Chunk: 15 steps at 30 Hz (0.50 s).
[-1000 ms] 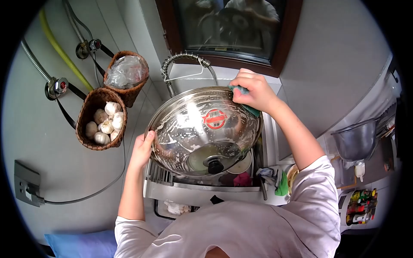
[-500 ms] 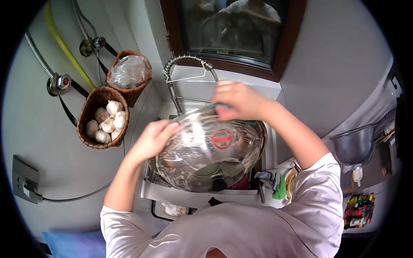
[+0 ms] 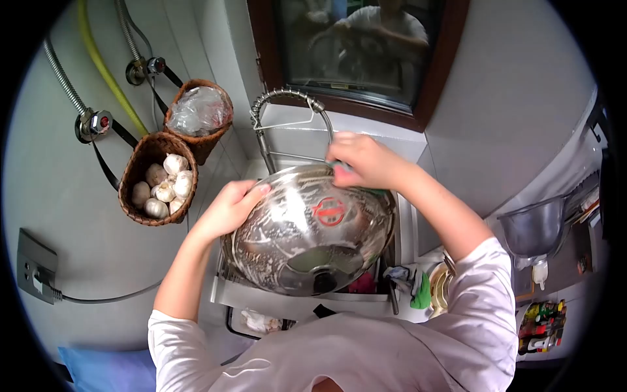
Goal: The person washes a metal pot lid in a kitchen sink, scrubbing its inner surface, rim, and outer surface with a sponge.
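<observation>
1. A glass lid [image 3: 307, 228] is leaning over a sink [image 3: 228, 291], its knob [image 3: 324, 281] facing the wearer and pale suds streaking its surface around a red label [image 3: 328, 212].

2. The left hand [image 3: 232, 209] is steadying the upper left rim, its thumb lying over the glass; how its other fingers are sitting behind the edge, we cannot tell.

3. The right hand [image 3: 366, 160] is pressing a green scrubber [image 3: 338, 166] to the top rim, its fingers curling and pinching it there, slightly blurred.

4. Scrubbing well is likely calling for a firm left grip, since soapy glass is probably turning slippery; even pressure along the rim is seeming wiser than hard jabs, with the lid staying low over the sink and clear of the faucet [image 3: 262, 140].

5. On the wall at left, a woven basket [image 3: 130, 166] is holding several garlic bulbs [image 3: 164, 189]; just beside it, a second basket [image 3: 209, 147] is carrying crumpled clear plastic [image 3: 199, 111].

6. At far right, a rack of bottles [image 3: 543, 323] is standing low, below a grey container [image 3: 535, 228] whose contents are remaining indistinct.
</observation>
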Available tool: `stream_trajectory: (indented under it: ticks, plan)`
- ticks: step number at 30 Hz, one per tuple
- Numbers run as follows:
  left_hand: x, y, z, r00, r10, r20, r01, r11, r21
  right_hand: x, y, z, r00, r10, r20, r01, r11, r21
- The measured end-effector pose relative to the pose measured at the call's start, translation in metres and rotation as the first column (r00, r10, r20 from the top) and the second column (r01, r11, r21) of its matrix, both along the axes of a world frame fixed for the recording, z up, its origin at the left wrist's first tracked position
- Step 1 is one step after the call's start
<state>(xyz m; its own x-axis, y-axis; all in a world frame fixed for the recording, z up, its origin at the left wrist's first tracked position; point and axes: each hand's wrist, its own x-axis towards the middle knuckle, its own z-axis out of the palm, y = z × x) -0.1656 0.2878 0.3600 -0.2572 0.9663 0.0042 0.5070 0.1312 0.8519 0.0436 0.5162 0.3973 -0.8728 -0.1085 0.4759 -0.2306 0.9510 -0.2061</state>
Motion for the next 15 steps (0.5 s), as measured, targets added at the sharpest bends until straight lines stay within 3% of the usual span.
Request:
stream_trajectory:
  ticks: [3,5,8,10,14,15]
  plan:
    - [0.030,0.017,0.018,0.988,-0.094,-0.119,0.091,0.995,-0.031,-0.033,-0.027,0.010,0.945,0.306,-0.111,-0.286,0.944,0.167]
    - [0.032,0.012,0.017,0.983,-0.076,-0.165,0.081,0.996,0.025,-0.024,-0.024,0.009,0.964,0.254,-0.083,-0.244,0.964,0.108]
    - [0.004,-0.014,0.001,0.995,0.066,0.071,-0.073,0.992,0.099,0.003,-0.003,-0.002,0.985,0.144,-0.099,-0.144,0.990,0.015]
    - [-0.004,-0.012,0.003,0.997,0.079,0.028,-0.081,0.992,0.093,0.010,0.001,0.000,0.994,0.067,-0.091,-0.067,0.998,0.006]
    - [0.018,0.008,0.012,0.999,0.009,0.049,-0.014,0.996,0.093,-0.022,-0.021,0.030,0.974,0.204,-0.102,-0.181,0.964,0.197]
    - [0.020,0.005,0.011,1.000,0.018,0.017,-0.019,0.996,0.082,-0.019,-0.020,0.026,0.972,0.212,-0.101,-0.195,0.969,0.154]
